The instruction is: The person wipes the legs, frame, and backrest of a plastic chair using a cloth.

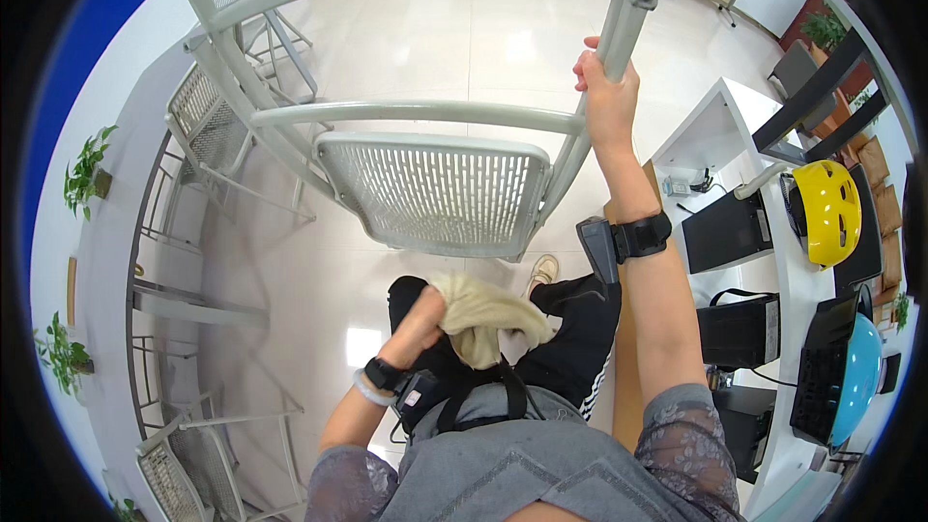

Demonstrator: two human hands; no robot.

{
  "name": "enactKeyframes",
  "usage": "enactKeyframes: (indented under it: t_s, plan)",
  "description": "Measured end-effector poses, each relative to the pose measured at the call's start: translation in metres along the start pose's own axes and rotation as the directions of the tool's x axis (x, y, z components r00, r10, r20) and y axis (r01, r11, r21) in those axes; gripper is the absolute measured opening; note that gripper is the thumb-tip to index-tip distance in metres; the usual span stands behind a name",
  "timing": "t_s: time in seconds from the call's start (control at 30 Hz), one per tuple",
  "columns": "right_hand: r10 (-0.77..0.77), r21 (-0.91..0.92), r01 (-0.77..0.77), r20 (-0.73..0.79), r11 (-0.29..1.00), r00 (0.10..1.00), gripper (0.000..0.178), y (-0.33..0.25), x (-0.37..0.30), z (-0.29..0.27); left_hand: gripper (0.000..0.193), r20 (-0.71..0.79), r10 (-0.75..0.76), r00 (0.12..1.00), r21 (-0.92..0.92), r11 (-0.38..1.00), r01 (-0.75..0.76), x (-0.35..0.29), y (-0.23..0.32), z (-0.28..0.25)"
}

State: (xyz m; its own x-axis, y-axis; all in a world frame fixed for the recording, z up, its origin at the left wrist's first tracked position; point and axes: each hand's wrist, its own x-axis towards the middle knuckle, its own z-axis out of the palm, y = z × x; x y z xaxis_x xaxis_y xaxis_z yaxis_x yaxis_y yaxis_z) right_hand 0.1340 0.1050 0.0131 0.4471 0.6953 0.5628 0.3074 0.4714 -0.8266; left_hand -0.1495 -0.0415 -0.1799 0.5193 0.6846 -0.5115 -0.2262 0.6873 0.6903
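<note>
Chair [416, 113] front and centre, tilted over the pale tiled floor [319, 329], and the right hand [611, 101] has it, fingers wrapped firmly around the grey side tube [623, 39] just above the crossbar joint. Down above the lap, the left hand [419, 321] is closed on a bunched cream cloth [488, 314], one end drooping free.

Now the feel of it: that frame looks like painted metal, stiff and moderately heavy, nothing fragile about it. Smooth round tubing, though, so it could twist in a single fist. A good hold is right by the joint, or both side tubes for a proper lift. The slotted panel [440, 188] looks rigid, its holes likely to snag cloth. Whether the far end bears on the floor, I can't tell. And the cloth? Limp, light, soft; a loose palmful does nicely.
</note>
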Motion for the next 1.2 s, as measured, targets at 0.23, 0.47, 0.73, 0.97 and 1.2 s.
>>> enactKeyframes:
  t_s: [0.23,0.47,0.73,0.97,1.2]
  plan:
    - [0.021,0.01,-0.021,0.002,1.0,1.0,0.02,-0.004,-0.006,-0.003,0.042,-0.199,0.882,0.427,0.356,0.471,-0.807,-0.048,0.128,-0.01]
    - [-0.001,0.009,0.001,0.029,1.0,1.0,0.02,-0.016,-0.017,-0.001,0.04,0.227,0.972,-0.059,0.974,-0.225,0.041,-0.006,0.252,-0.051]
    - [-0.002,-0.008,0.002,0.003,1.0,1.0,0.021,-0.021,-0.021,0.015,0.03,0.625,0.779,0.053,0.745,-0.575,-0.337,0.068,0.176,0.135]
    - [0.03,0.021,-0.031,0.063,0.999,0.998,0.028,-0.016,-0.021,-0.02,0.033,0.822,0.569,-0.013,0.519,-0.76,-0.39,0.068,0.198,0.115]
    - [-0.005,0.046,0.002,0.078,0.999,0.997,0.028,-0.009,-0.018,-0.026,0.04,0.562,0.816,-0.135,0.827,-0.56,0.051,0.032,0.274,-0.064]
